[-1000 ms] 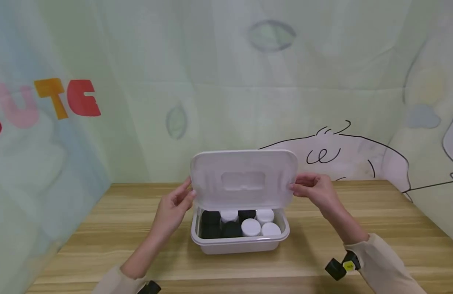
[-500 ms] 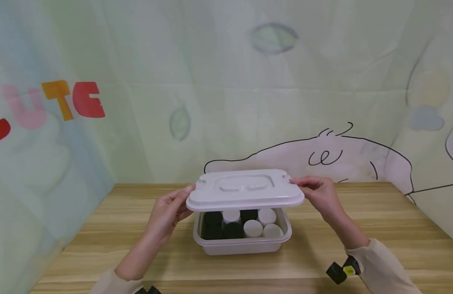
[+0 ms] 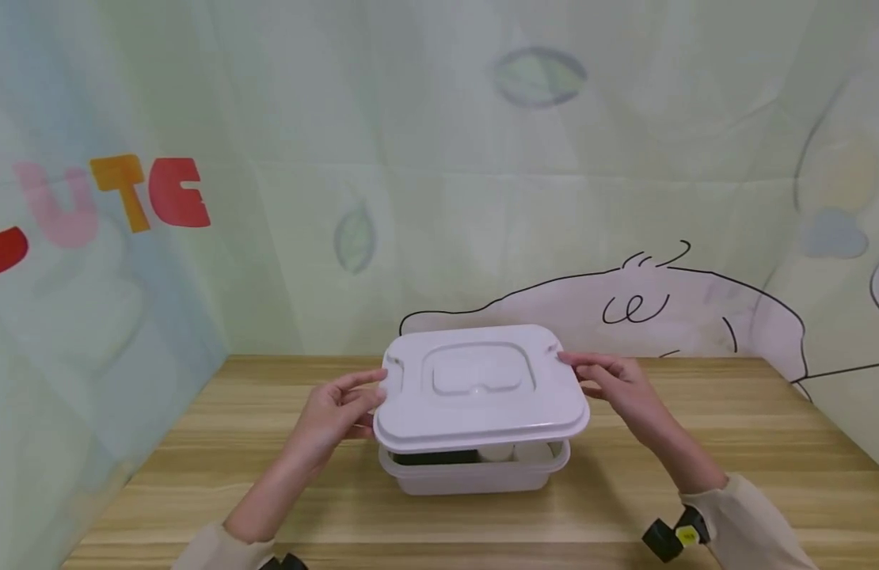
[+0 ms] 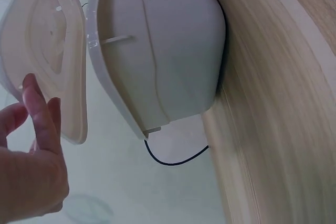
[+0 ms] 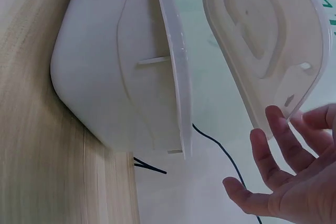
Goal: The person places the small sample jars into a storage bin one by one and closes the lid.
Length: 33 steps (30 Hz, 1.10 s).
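A white plastic lid (image 3: 475, 388) with a recessed middle hangs tilted over a white rectangular tub (image 3: 475, 479). Through the gap at the front show black and white round caps (image 3: 496, 452); the lid hides the rest. My left hand (image 3: 340, 408) pinches the lid's left edge between thumb and fingers. At the opposite edge, my right hand (image 3: 618, 384) grips the lid near its right notch. Both wrist views show a gap between the lid's underside (image 4: 47, 30) and the tub's rim (image 5: 181, 77).
The tub stands on a wood-grain table (image 3: 325, 507). Behind it hangs a printed cloth backdrop (image 3: 283, 237) with cartoon shapes and letters. A thin black cable (image 5: 223, 150) shows past the table edge in the right wrist view.
From nearly upright with its underside showing, the lid has tipped down toward flat, its top now facing up. It now covers most of the tub's contents. Both hands kept hold of it.
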Each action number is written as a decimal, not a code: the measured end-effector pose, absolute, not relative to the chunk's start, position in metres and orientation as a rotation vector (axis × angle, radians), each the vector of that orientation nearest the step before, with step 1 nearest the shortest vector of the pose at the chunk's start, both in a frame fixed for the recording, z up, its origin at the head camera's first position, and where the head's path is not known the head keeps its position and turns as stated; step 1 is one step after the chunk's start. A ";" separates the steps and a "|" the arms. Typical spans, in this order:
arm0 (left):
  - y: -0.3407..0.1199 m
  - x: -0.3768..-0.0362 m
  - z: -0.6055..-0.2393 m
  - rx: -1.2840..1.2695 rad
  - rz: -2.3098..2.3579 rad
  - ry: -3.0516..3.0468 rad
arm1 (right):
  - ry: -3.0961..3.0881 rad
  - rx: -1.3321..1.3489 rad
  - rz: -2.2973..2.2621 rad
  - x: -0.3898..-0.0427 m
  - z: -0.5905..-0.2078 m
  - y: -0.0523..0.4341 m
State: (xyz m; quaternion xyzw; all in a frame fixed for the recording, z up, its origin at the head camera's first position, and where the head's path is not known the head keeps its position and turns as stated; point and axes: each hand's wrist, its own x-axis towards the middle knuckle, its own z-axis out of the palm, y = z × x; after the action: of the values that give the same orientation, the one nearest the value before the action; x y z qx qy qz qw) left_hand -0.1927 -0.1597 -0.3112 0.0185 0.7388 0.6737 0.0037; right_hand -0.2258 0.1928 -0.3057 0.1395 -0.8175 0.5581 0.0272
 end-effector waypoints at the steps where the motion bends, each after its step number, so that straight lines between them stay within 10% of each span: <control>1: -0.159 -0.193 -0.312 0.055 2.094 2.334 | -2.536 0.427 1.721 -0.225 -0.306 0.192; 33: -0.161 -0.207 -0.336 0.024 1.740 2.692 | -2.677 0.569 1.411 -0.239 -0.328 0.178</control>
State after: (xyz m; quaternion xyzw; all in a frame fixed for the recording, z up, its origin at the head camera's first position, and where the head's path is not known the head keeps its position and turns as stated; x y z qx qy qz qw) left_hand -0.2072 -0.1606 -0.3361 0.0075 0.8394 0.5426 -0.0318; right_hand -0.2394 0.1784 -0.3276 0.1848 -0.8690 0.4580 0.0315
